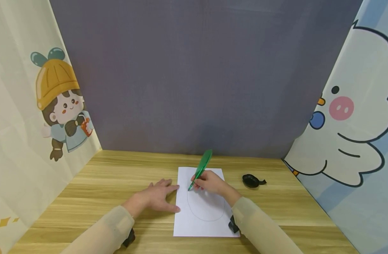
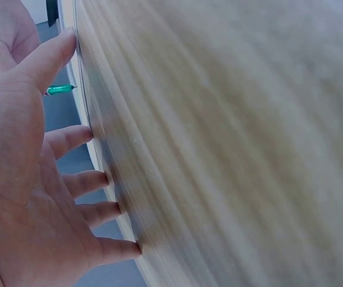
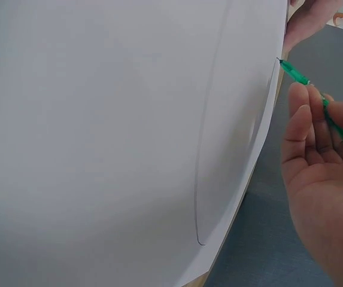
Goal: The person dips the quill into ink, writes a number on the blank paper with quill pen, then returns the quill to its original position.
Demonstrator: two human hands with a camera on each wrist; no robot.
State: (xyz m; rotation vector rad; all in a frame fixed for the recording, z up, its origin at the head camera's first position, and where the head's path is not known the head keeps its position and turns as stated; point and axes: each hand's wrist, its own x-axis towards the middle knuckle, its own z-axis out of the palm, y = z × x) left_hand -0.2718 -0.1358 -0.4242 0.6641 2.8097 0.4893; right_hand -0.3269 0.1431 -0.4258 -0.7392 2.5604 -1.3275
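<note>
A white sheet of paper (image 1: pixel 200 227) lies on the wooden table, bearing a thin U-shaped line (image 1: pixel 207 221). My right hand (image 1: pixel 210 181) pinches a green feather-shaped pen (image 1: pixel 202 164) between thumb and fingers. The pen slants up and away, its tip at the upper left end of the line; the right wrist view shows the tip (image 3: pixel 281 60) at the paper. My left hand (image 1: pixel 157 197) lies spread at the sheet's left edge, thumb tip and forefinger at that edge, other fingers on the wood. In the left wrist view its fingers (image 2: pixel 75 182) are straight and apart.
A small black rounded object (image 1: pixel 251 180) with a short tab lies right of the paper. A grey cloth (image 1: pixel 194 77) hangs behind the table (image 1: pixel 130 162). Printed cartoon panels (image 1: pixel 19 106) stand at both sides.
</note>
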